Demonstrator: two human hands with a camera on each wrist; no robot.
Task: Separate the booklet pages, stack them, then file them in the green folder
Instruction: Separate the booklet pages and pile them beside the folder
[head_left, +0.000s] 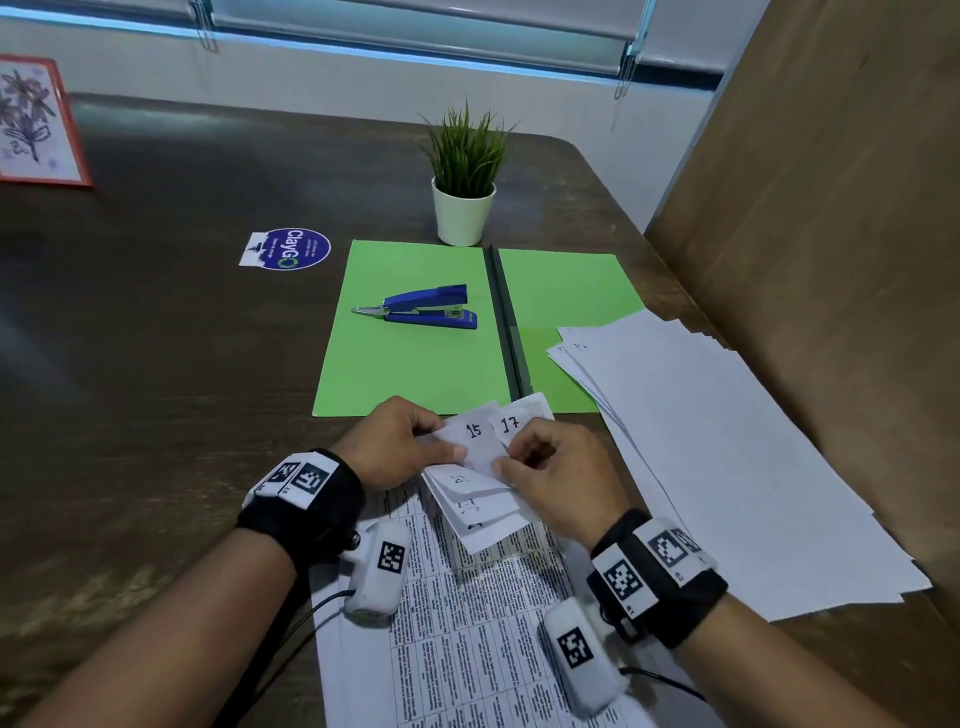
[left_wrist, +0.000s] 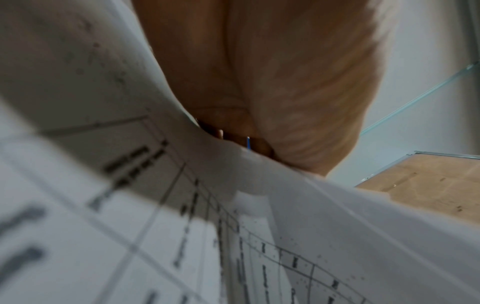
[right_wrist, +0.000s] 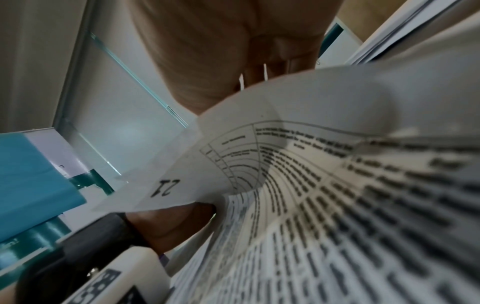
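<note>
The booklet (head_left: 467, 623) of printed white pages lies at the table's near edge, its top corners folded back and fanned. My left hand (head_left: 400, 441) pinches the corner marked 15 (head_left: 470, 434). My right hand (head_left: 540, 467) pinches the corner marked 17 (head_left: 511, 422). The open green folder (head_left: 415, 364) lies just beyond my hands, a dark spine down its middle. A loose stack of white pages (head_left: 727, 457) rests to the right, overlapping the folder's right flap. Both wrist views show curled printed paper (left_wrist: 182, 226) (right_wrist: 337, 185) under each palm; a corner marked 21 (right_wrist: 166, 187) shows.
A blue stapler (head_left: 431, 306) sits on the folder's left flap. A small potted plant (head_left: 465, 192) stands behind the folder. A round blue sticker (head_left: 291, 249) is on the dark table, a red-framed picture (head_left: 36, 124) far left. A brown partition (head_left: 831, 208) walls the right side.
</note>
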